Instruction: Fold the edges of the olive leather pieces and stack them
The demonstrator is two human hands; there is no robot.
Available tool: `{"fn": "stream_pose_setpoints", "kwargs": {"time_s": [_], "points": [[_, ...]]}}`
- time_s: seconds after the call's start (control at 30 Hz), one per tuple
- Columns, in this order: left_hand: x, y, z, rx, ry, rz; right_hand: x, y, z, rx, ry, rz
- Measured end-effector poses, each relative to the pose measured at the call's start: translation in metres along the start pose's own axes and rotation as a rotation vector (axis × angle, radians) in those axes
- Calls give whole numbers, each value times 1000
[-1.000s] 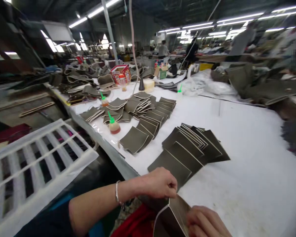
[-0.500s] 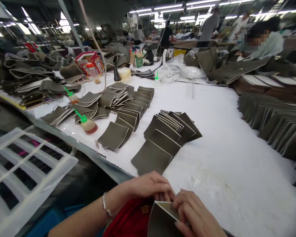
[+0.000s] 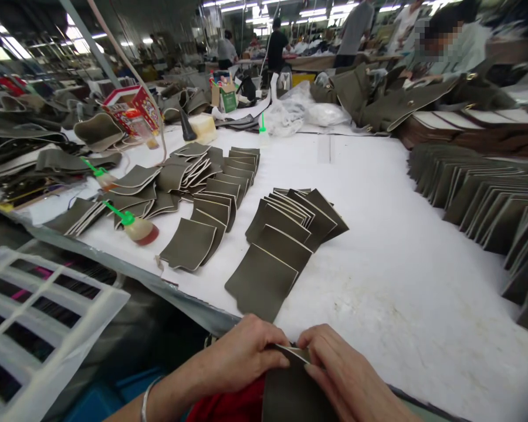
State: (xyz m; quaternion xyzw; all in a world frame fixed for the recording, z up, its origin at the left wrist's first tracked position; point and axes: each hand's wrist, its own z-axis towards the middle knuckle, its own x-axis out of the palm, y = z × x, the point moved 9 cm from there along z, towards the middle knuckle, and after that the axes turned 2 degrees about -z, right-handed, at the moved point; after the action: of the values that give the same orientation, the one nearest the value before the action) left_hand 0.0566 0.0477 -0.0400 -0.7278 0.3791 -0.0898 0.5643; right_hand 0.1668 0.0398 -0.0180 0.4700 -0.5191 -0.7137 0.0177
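Two hands meet on one folded olive-grey leather piece with a pale edge, held low at the near edge of the view, just in front of the white-covered worktable and above a red cloth. The left hand has its fingers pressed together over the piece's upper left edge, thumb tucked under; the right hand pinches the upper right edge between thumb and fingertips. The piece looks light and thin, pliable enough to fold yet stiff enough to keep its shape, with a matte face that should not slip; the bound pale edge near the fold seems the surest place to grip it.

Just beyond the hands a fanned row of flat olive-grey leather panels runs away across the table. Left of it lies a second overlapping row of curved olive panels, and beside that a small glue bottle with a green nozzle. Far right stand rows of upright folded olive pieces. At near left sits a white plastic slatted crate. Other people work at far tables.
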Motion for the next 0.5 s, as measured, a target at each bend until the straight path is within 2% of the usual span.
{"fn": "stream_pose_setpoints", "kwargs": {"time_s": [0.2,0.5], "points": [[3,1,4,19,29,39,2,-4,-1,73,24,-17],[6,0,4,10,59,90,1,1,-2,94,70,-98]]}}
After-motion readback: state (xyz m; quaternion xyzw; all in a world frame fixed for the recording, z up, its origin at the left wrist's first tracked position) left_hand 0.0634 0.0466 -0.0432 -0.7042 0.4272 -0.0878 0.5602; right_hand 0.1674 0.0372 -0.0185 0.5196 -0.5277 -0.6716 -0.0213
